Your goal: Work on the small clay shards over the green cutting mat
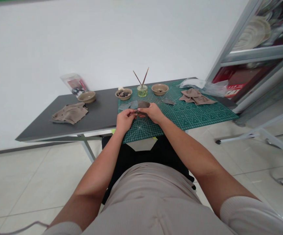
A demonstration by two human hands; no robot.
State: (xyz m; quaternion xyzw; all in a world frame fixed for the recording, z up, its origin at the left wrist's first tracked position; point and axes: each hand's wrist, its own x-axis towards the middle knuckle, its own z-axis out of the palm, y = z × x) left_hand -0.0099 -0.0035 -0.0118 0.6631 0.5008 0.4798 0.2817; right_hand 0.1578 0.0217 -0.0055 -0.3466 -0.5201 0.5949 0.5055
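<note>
My right hand [154, 112] is closed around a dark grey-brown curved piece [143, 104], which looks like a pottery shard. Close against it, my left hand [125, 120] has its fingers pinched together at the piece's lower left edge. Whether a separate small fragment sits in that pinch is too small to tell. Just beyond my left fingers lie flat blue-grey pieces [129, 105] on the green cutting mat [187, 114]. Another flat grey piece [168, 101] rests on the mat to the right of my hands.
Behind my hands stand a bowl of dark fragments [123, 94], a glass jar [142, 91] with two brushes, and another bowl [160, 89]. Brown cloths [70, 113] [196, 97] lie left and right. A third bowl [86, 97], plastic bag [205, 86] and clear container [74, 83] sit near the wall.
</note>
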